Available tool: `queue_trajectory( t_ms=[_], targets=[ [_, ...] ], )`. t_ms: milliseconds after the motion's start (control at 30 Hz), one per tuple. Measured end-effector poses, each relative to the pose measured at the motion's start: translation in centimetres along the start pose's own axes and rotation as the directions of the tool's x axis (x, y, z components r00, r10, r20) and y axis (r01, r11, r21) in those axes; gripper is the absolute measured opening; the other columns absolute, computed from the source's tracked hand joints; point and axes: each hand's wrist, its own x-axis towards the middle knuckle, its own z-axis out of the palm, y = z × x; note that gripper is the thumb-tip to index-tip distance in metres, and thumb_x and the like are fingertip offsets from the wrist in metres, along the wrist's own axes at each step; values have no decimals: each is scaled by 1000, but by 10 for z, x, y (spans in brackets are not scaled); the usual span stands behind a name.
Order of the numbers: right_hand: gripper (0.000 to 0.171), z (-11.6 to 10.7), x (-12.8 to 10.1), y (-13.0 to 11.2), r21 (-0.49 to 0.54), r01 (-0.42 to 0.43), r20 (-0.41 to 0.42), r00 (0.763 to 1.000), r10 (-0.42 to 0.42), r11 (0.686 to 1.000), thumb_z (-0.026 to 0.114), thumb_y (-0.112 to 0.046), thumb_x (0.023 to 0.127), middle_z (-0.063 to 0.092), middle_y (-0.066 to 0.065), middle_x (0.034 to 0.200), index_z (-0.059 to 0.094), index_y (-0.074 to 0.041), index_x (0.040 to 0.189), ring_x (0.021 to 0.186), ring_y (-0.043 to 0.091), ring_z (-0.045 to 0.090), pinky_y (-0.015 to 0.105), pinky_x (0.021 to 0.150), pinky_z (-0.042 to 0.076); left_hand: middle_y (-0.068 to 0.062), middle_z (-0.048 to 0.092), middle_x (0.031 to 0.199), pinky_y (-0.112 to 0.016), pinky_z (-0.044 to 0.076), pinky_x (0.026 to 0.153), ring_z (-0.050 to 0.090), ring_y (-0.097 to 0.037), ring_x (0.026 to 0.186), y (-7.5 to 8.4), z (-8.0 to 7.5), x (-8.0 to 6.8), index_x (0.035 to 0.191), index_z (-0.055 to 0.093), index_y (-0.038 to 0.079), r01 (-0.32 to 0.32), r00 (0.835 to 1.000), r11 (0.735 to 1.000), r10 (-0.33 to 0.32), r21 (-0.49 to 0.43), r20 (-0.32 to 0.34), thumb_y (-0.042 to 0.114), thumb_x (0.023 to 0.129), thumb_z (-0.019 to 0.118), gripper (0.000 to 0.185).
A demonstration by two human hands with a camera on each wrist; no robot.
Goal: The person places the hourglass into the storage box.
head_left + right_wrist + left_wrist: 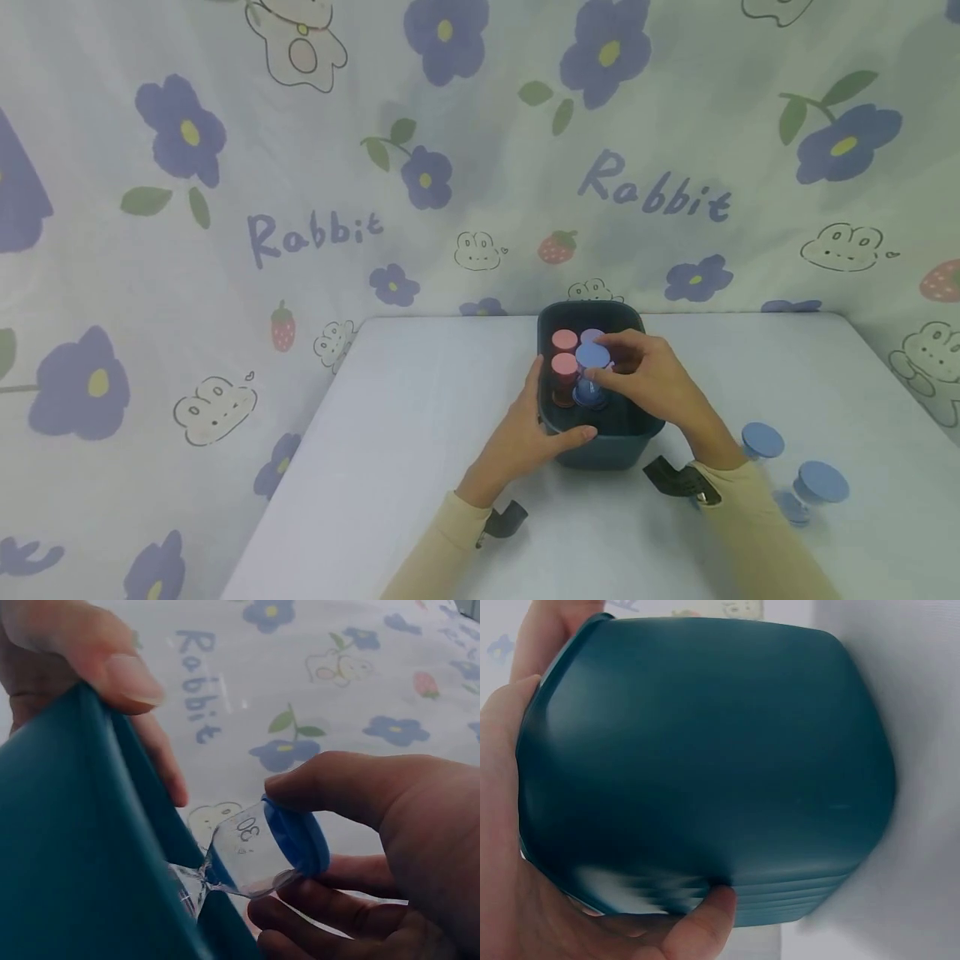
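A dark teal bin [603, 454] stands on the white table, and my left hand [517, 442] grips its near left side. In the left wrist view, a fingertip [712, 907] presses the bin's ribbed wall [720, 742]. My right hand [652, 375] pinches the blue cap of a clear sand timer [592, 355] over the bin. The right wrist view shows this timer [251, 851] tilted, marked 30, its lower end partly behind the rim. Inside the bin, two pink-capped timers [565, 364] stand on the left, and a purple-capped timer [592, 335] is farther back.
To the right of my right arm are blue-capped sand timers [821, 482], one of them [762, 439] farther back; the sleeve partly covers that area. Behind the table hangs a white curtain [480, 183] with flowers and rabbits.
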Motion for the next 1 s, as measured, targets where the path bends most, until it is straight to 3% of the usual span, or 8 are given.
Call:
queue_trajectory(
  t_ms=[167,333,567,1000],
  targets=[
    [51,11,3,5,-22,-4,39,999,5,1000,82,-23,88,72,16,112,66,-1,131,92,22,69,34,83,65,16,15,173,-62,34,123,30,-19,158,-1,0,1,166,-3,37,21,1000,1000,-21,17,3,74,79,74,122],
    [46,18,6,10,-58,22,63,998,-19,998,85,-23,86,74,12,104,69,-2,123,88,19,68,38,83,65,13,15,174,-62,34,123,30,-19,158,-2,0,0,164,-4,41,23,1000,1000,-23,22,4,75,79,73,120],
    [43,25,8,8,-110,36,127,992,-22,993,85,-18,84,76,11,102,71,1,120,87,18,70,45,87,64,16,15,173,-59,34,124,29,-18,159,-2,-1,0,167,-1,31,-21,1000,1000,21,-6,-3,72,80,75,123],
    [42,30,10,9,-172,17,188,982,16,985,85,-13,84,76,10,102,70,2,120,87,18,68,44,88,65,6,19,175,-62,35,123,32,-22,158,1,-2,1,167,1,28,-86,996,996,85,-20,-7,67,82,76,121]
  ],
)
